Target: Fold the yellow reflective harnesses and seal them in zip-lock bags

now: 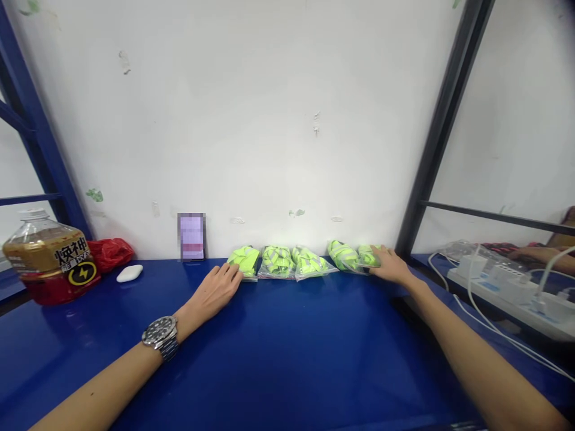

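Several clear bags with folded yellow-green reflective cloth stand in a row along the back of the blue table [305, 347]. My left hand [218, 288], with a watch [160, 335] on its wrist, lies beside the leftmost bag [244, 261], fingertips at its edge and fingers slightly spread. At the row's other end, my right hand [390, 266] touches the rightmost bag [368, 256]; its fingers partly cover that bag. Between them sit a round bundle [277, 261], another bag [309, 262] and a tilted one [344, 255].
A large drink bottle [49, 257], a red plastic bag [110, 254], a white case [130, 273] and a propped phone [192, 237] are at the left. White power strips [507, 287] with cables lie right, beyond a dark post [444, 126]. Another person's hand [545, 256] shows far right.
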Motion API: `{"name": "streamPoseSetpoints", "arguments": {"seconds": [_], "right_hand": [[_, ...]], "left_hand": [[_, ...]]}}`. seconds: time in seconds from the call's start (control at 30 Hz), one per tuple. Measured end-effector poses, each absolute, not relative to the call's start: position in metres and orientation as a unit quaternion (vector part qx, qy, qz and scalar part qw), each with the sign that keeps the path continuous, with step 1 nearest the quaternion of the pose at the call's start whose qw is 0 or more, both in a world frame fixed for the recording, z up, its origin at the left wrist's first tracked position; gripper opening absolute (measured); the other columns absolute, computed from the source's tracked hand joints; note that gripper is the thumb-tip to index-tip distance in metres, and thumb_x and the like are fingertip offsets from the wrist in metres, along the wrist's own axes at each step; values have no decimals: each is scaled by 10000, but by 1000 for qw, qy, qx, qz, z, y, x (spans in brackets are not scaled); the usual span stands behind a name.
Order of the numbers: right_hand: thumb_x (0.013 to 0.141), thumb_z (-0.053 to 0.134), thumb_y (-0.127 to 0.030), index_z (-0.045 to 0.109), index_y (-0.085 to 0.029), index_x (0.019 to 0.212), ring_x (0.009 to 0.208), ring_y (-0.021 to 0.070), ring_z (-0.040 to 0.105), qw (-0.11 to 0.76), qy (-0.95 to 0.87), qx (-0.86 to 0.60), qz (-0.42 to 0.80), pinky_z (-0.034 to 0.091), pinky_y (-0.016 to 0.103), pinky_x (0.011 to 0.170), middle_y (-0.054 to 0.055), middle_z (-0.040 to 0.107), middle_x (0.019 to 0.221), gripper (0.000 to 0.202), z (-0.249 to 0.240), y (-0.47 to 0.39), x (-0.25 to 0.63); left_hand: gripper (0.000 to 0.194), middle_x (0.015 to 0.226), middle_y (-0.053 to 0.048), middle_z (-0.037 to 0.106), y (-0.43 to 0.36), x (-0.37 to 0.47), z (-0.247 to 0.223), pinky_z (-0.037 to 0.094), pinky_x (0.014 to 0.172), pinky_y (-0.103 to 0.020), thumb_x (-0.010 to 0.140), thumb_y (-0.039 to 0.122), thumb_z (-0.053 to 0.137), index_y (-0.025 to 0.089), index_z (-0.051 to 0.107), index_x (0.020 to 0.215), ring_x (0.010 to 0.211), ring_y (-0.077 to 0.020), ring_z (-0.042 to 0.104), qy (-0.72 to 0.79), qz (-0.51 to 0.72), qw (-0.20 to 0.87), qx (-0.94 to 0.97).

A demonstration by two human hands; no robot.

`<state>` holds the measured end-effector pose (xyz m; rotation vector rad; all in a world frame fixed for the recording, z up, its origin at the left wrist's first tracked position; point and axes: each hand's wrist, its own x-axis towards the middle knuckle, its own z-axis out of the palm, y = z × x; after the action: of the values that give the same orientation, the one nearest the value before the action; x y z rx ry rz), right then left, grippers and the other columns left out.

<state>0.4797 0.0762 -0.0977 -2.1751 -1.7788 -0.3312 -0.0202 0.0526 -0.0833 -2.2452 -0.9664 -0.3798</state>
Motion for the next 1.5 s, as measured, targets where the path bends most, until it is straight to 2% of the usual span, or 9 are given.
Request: {"name": "streamPoseSetpoints", "arguments": {"seconds": [0.13,0.2,0.27,0.37,0.5,0.67,0.83,1.1,1.5], "right_hand": [[752,571,-324,342,-139,1439,1385,410,253,163,-633,-745,-131,288,579,1038,229,299,1498,748,-79,69,462],[762,541,-301,410,-116,1394,1338,382,362,247,-653,-695,-175,320,535,1040,223,380,1458,671,-67,56,434],[793,496,-285,545,-143,1260,1077,304,616,361,-663,-637,-157,448,429,936,160,635,1205,491,-57,39,394],[804,506,-273,640,-182,1044,747,216,688,457,-718,-521,-64,516,337,754,70,731,868,290,-53,13,323],[885,492,-404,616,-192,800,530,151,631,401,-800,-401,197,482,251,530,19,667,623,261,-61,-10,245],[899,400,-600,500,-191,878,423,115,586,417,-722,-363,416,359,171,340,-13,616,604,421,-72,-13,206],[918,371,-582,436,-204,864,423,121,579,435,-700,-359,439,404,187,348,-34,589,576,387,-82,-4,204],[987,303,-397,426,-211,759,509,119,564,430,-775,-358,294,437,233,533,-23,580,575,319,-80,-10,209],[797,482,-191,369,-199,562,450,83,334,387,-794,-457,102,238,232,496,-60,386,478,260,-76,1,230]], "left_hand": [[209,1027,-129,596,37,-20,-78,433,770,-368,894,60,400,162,581,921,905,-253,565,-356,-136,305,-873],[213,883,-103,606,27,-14,-74,428,675,-333,916,91,369,162,568,883,780,-233,580,-395,-117,273,-869],[212,806,-92,610,18,-5,-67,389,579,-303,933,139,352,157,553,869,674,-223,582,-466,-129,229,-845],[207,695,-74,619,8,11,-50,306,508,-273,920,206,392,166,555,798,575,-218,573,-540,-168,145,-812],[200,570,-29,606,0,31,-31,289,515,-248,837,194,472,178,561,658,535,-180,561,-538,-264,12,-800],[202,494,26,567,-9,48,-40,326,489,-224,822,180,428,181,545,658,446,-126,508,-482,-370,-127,-784],[189,489,54,558,-10,53,-56,379,446,-219,921,294,375,206,456,775,398,-119,507,-415,-381,-270,-781],[176,590,27,627,-14,53,-60,460,479,-221,920,339,423,213,396,800,457,-118,590,-373,-348,-310,-802],[148,596,19,490,0,31,-67,338,498,-229,831,174,437,200,402,689,504,-111,468,-408,-426,185,-786]]}}
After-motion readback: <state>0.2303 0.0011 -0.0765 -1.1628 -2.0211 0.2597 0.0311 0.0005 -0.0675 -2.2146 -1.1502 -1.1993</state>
